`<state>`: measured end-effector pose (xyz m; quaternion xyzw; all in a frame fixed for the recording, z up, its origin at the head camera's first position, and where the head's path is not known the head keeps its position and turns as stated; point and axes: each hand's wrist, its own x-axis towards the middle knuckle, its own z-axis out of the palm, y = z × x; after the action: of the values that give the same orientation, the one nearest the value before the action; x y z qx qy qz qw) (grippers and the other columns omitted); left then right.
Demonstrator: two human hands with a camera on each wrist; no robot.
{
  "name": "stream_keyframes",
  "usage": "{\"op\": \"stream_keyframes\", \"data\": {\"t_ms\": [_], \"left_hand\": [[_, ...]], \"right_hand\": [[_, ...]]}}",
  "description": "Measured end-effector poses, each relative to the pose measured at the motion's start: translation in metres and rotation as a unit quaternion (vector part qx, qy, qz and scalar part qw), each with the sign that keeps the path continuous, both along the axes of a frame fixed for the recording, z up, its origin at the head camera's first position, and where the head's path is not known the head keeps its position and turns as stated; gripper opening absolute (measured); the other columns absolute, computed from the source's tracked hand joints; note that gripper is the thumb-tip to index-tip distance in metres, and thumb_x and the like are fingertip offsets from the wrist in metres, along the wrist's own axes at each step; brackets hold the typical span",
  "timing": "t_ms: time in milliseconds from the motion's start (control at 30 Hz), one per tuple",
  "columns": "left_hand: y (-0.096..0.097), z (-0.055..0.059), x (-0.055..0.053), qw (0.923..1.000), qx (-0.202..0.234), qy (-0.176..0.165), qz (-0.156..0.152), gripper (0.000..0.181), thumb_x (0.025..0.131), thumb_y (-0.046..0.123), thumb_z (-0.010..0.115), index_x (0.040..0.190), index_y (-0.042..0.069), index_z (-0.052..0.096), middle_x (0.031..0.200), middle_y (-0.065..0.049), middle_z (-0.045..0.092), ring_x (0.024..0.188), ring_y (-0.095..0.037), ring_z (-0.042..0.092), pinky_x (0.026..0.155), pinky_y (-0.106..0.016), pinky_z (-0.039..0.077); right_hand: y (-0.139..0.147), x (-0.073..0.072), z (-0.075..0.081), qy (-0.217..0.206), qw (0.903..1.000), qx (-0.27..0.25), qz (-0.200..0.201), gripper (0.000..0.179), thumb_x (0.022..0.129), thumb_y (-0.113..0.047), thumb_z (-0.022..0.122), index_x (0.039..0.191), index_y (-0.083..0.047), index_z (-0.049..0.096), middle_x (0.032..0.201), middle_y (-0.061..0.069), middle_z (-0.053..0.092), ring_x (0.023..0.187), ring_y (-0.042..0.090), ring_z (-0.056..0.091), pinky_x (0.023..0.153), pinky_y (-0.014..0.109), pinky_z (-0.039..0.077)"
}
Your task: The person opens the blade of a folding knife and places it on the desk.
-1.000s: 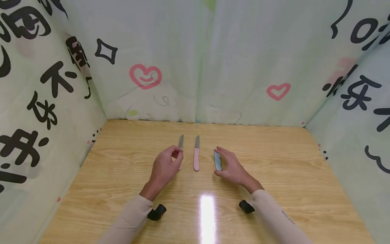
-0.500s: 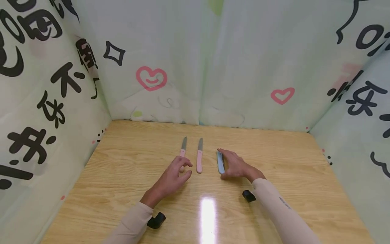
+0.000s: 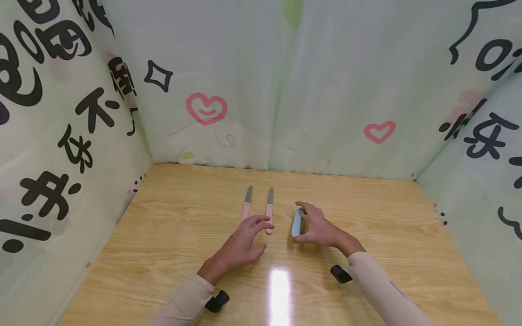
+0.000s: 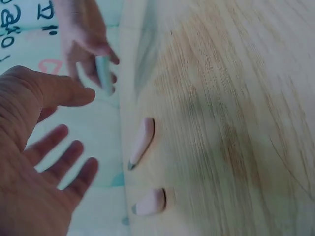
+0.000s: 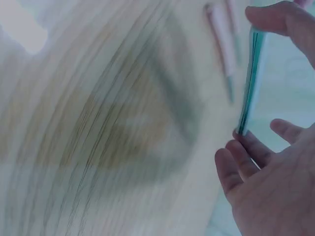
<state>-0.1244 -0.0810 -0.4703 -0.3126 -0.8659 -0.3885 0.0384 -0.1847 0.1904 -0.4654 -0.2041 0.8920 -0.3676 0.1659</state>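
Note:
My right hand (image 3: 322,230) holds a light blue folding knife (image 3: 297,223) by its two ends, thumb at one and fingertips at the other. It is folded up, no blade standing out, and its slotted edge shows in the right wrist view. In that view the knife is off the wooden table. My left hand (image 3: 240,242) hovers with spread fingers over the handles of two pink knives and grips nothing. The left pink knife (image 3: 247,208) and right pink knife (image 3: 270,207) lie side by side, blades out and pointing away; the left hand partly covers their handles in the head view.
The wooden table (image 3: 195,199) is bounded by a printed cloth at the back (image 3: 326,90) and on both sides. A bright light reflection (image 3: 279,290) lies on the near part of the table. Black wrist mounts show below both sleeves.
My right hand has taken hold of the blue folding knife and raised it slightly. My left hand has moved right and nearer, its fingers spreading, away from the left pink knife's blade.

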Motion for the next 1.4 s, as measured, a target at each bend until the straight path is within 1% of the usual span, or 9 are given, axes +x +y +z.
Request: {"op": "stream_keyframes", "data": {"t_ms": [100,200,367,500,667,833,967,1133,1400], "left_hand": [[0.006,0.003,0.001,0.9981,-0.016,0.054,-0.023,0.053,0.085,0.001,0.081,0.134,0.008,0.063,0.148,-0.008,0.050,0.135,-0.026,0.046,0.100,-0.042,0.048],[0.013,0.006,0.002,0.9937,-0.008,0.097,-0.056,0.047,0.084,0.003,0.083,0.128,0.009,0.068,0.144,-0.009,0.055,0.133,-0.024,0.049,0.100,-0.037,0.048],[0.027,0.008,0.010,0.9871,0.032,0.125,-0.095,0.027,0.086,0.003,0.081,0.112,0.008,0.073,0.118,-0.003,0.070,0.114,-0.014,0.062,0.098,-0.025,0.046],[0.035,0.009,0.020,0.9885,0.059,0.088,-0.108,0.016,0.094,0.007,0.074,0.110,0.009,0.072,0.108,-0.001,0.072,0.101,-0.009,0.064,0.087,-0.019,0.049],[0.038,0.013,0.027,0.9936,0.081,0.029,-0.074,0.010,0.097,0.015,0.072,0.106,0.010,0.074,0.102,0.003,0.067,0.088,-0.010,0.063,0.071,-0.018,0.052],[0.036,0.016,0.027,0.9880,0.140,-0.059,-0.032,0.012,0.094,0.015,0.075,0.105,0.011,0.077,0.094,0.008,0.066,0.084,-0.004,0.063,0.064,-0.021,0.053],[0.035,0.016,0.026,0.9809,0.159,-0.111,-0.014,0.018,0.094,0.017,0.076,0.110,0.008,0.075,0.090,0.009,0.069,0.081,-0.003,0.065,0.066,-0.025,0.056],[0.034,0.013,0.027,0.9785,0.153,-0.138,0.000,0.026,0.094,0.017,0.076,0.116,0.004,0.072,0.085,0.010,0.068,0.078,-0.004,0.065,0.068,-0.025,0.056],[0.035,0.011,0.025,0.9797,0.158,-0.124,0.003,0.028,0.094,0.014,0.076,0.119,0.002,0.071,0.091,0.005,0.068,0.082,-0.006,0.064,0.069,-0.025,0.056]], "right_hand": [[-0.003,0.012,0.010,-0.032,0.9983,-0.044,0.020,0.102,0.079,-0.027,0.086,0.155,-0.001,0.024,0.143,0.024,0.041,0.133,0.042,0.036,0.102,0.063,0.037],[-0.007,0.023,0.016,-0.084,0.9912,-0.086,0.055,0.094,0.084,-0.028,0.082,0.153,-0.001,0.023,0.139,0.021,0.042,0.129,0.039,0.041,0.103,0.060,0.038],[-0.008,0.042,0.019,-0.138,0.9782,-0.126,0.091,0.071,0.093,-0.030,0.075,0.140,0.002,0.032,0.127,0.015,0.050,0.120,0.032,0.050,0.103,0.054,0.041],[-0.007,0.053,0.017,-0.162,0.9704,-0.151,0.096,0.048,0.098,-0.029,0.067,0.126,0.001,0.042,0.115,0.012,0.059,0.111,0.029,0.056,0.098,0.048,0.044],[-0.006,0.063,0.014,-0.178,0.9656,-0.174,0.078,0.034,0.106,-0.034,0.052,0.117,-0.001,0.052,0.108,0.010,0.063,0.107,0.028,0.059,0.099,0.048,0.042],[-0.011,0.074,0.013,-0.140,0.9658,-0.217,0.029,0.033,0.110,-0.028,0.047,0.117,0.000,0.063,0.114,0.010,0.065,0.109,0.028,0.061,0.098,0.053,0.044],[-0.016,0.079,0.012,-0.093,0.9610,-0.260,-0.006,0.024,0.106,-0.017,0.058,0.114,0.002,0.070,0.106,0.010,0.070,0.096,0.022,0.067,0.088,0.042,0.053],[-0.018,0.082,0.008,-0.082,0.9554,-0.284,-0.010,0.021,0.103,-0.010,0.062,0.110,0.007,0.071,0.100,0.012,0.072,0.086,0.016,0.069,0.077,0.033,0.056],[-0.016,0.084,0.005,-0.086,0.9511,-0.297,-0.007,0.019,0.101,-0.009,0.064,0.109,0.007,0.070,0.102,0.016,0.072,0.087,0.019,0.070,0.078,0.036,0.057]]}}
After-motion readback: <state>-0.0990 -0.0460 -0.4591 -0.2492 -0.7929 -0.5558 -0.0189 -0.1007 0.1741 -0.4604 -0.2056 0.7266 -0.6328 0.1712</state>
